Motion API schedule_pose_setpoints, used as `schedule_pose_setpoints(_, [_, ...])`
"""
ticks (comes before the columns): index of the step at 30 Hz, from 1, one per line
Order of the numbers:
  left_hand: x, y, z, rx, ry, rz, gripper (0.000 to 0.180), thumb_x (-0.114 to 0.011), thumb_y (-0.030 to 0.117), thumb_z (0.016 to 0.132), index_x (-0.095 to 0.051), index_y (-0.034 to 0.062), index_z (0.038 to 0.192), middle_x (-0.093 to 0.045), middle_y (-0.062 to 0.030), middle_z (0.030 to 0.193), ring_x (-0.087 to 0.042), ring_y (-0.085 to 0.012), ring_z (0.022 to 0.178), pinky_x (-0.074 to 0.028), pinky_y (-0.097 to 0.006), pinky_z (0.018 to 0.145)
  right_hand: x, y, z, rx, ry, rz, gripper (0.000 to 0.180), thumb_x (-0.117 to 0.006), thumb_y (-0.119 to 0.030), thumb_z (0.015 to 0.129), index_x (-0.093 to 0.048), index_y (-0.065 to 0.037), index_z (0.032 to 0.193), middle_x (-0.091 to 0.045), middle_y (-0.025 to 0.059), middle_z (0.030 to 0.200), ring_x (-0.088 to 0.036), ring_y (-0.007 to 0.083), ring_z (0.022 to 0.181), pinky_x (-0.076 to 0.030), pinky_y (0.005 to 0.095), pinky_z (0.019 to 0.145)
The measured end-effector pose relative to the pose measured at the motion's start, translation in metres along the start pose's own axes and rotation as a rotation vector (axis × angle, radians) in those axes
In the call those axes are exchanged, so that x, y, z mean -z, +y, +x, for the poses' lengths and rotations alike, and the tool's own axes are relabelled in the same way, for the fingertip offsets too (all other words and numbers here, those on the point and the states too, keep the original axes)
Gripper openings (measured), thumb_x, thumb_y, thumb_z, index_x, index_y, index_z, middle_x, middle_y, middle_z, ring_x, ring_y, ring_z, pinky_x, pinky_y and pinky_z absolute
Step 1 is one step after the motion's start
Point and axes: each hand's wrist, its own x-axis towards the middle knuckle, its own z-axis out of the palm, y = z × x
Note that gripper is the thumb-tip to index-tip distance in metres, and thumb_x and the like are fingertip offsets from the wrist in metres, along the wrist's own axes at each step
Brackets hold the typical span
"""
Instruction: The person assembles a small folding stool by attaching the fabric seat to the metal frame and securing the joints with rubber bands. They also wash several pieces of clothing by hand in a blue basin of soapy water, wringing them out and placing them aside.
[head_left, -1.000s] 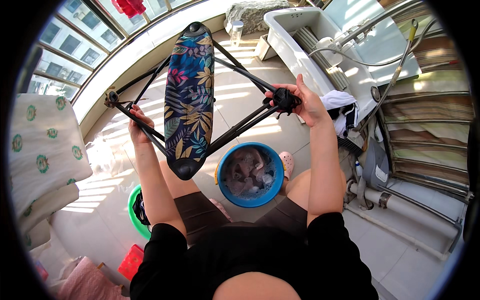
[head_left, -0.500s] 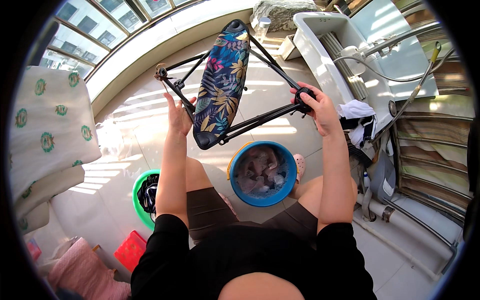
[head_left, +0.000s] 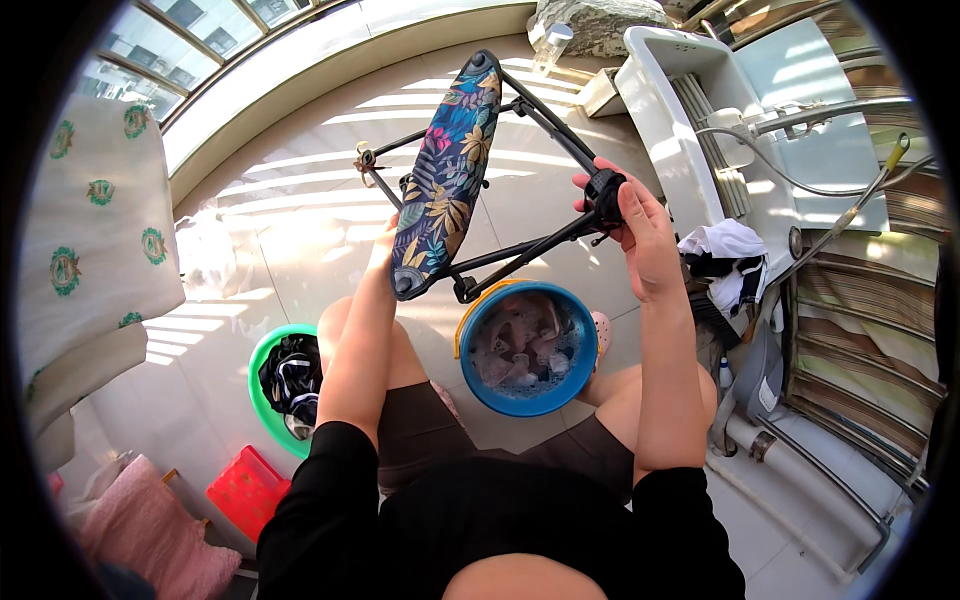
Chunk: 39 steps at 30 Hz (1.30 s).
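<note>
A folding stool (head_left: 452,180) with a dark blue leaf-and-flower fabric seat and thin black legs is held up tilted in front of me, partly folded. My right hand (head_left: 645,235) closes round the black joint (head_left: 604,196) where its legs meet on the right. My left hand (head_left: 386,243) reaches up against the stool's left side, and its fingers are hidden behind the seat and frame. Below the stool, between my feet, stands a blue bucket (head_left: 528,402) with a yellow handle, holding wet cloth (head_left: 520,345) in sudsy water.
At my left are a green basin (head_left: 262,400) of dark clothes, a red plastic container (head_left: 247,492) and a pink cloth (head_left: 150,520). A white washing sink (head_left: 650,110) with a hose stands at the right, clothes (head_left: 725,255) beside it. Covered furniture (head_left: 95,220) fills the far left.
My left hand has moved right and lower, its fingers passing behind the seat. The stool has turned slightly, its left leg end coming closer to the seat. My right hand stays on the joint.
</note>
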Motion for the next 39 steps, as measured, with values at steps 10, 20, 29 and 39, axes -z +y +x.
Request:
schedule_pose_setpoints(10, [-0.036,0.064,-0.033,-0.786,0.671,0.781,0.041,-0.053,0.039,0.099,-0.06,0.005,0.12,-0.062,-0.0118,0.115,-0.058,-0.028,0.108,-0.046,-0.039,0.091,-0.005,0.03,0.01,-0.061,-0.008,0.031,0.039,-0.051,-0.018,0.101,-0.049,-0.002,0.137,-0.064,0.0131,0.12,-0.063,0.0187,0.103,-0.047,0.0307,0.095])
schedule_pose_setpoints(20, [-0.121,0.031,-0.006,-0.707,0.554,1.526,0.086,-0.065,0.0,0.08,-0.025,0.0224,0.153,-0.036,-0.0189,0.146,-0.048,-0.0378,0.122,-0.051,-0.046,0.087,-0.046,0.025,0.014,-0.021,-0.105,0.011,0.042,-0.056,-0.015,0.099,-0.047,0.0,0.137,-0.063,0.0143,0.122,-0.062,0.0176,0.103,-0.047,0.0301,0.093])
schedule_pose_setpoints(29, [-0.086,0.078,0.006,-0.421,-0.183,0.127,0.06,-0.05,-0.004,0.094,-0.038,0.0162,0.149,-0.053,-0.0087,0.135,-0.06,-0.0167,0.111,-0.052,-0.029,0.09,-0.02,0.025,0.023,-0.057,0.015,0.058,0.041,-0.048,-0.024,0.102,-0.045,-0.005,0.138,-0.063,0.0151,0.122,-0.064,0.0188,0.101,-0.048,0.0322,0.093])
schedule_pose_setpoints(39, [-0.102,0.091,-0.015,-0.272,-0.254,-0.35,0.053,-0.046,0.003,0.1,-0.036,0.0191,0.15,-0.063,-0.0111,0.118,-0.068,-0.0157,0.096,-0.058,-0.03,0.082,-0.005,0.042,0.033,-0.118,0.04,0.142,0.042,-0.038,-0.029,0.105,-0.042,-0.002,0.138,-0.061,0.0202,0.123,-0.063,0.0215,0.103,-0.049,0.0325,0.093])
